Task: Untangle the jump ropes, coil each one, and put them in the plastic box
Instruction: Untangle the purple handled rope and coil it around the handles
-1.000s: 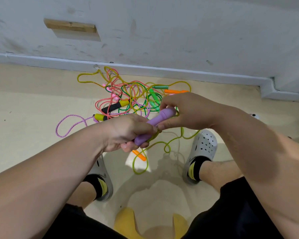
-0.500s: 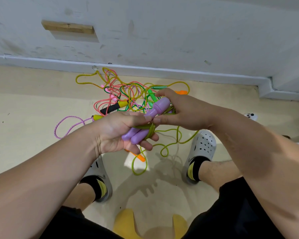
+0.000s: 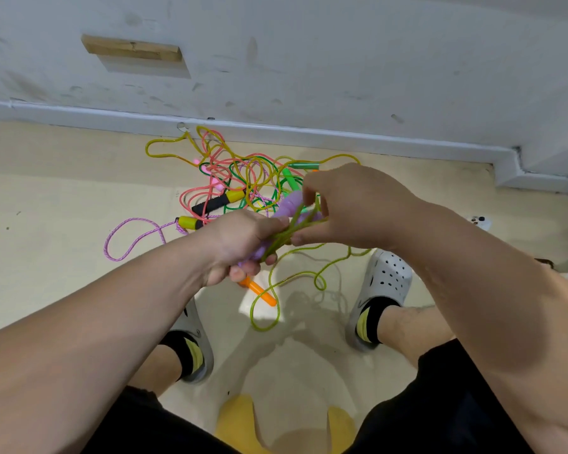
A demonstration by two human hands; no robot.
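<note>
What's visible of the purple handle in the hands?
Purple handle: smooth, plastic-looking, with a rounded bulbous body. It is held above the floor, tilted. The lower end is gripped by the curled fingers of the left hand, and the upper end is by the right hand. Strands of yellow-green rope cross its middle, and the right hand pinches them. It is mostly hidden, so a second purple handle alongside cannot be ruled out.

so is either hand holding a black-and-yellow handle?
No: both black-and-yellow handles lie in the tangle on the floor; the left hand grips the purple handles, the right hand pinches the yellow-green rope.
</note>
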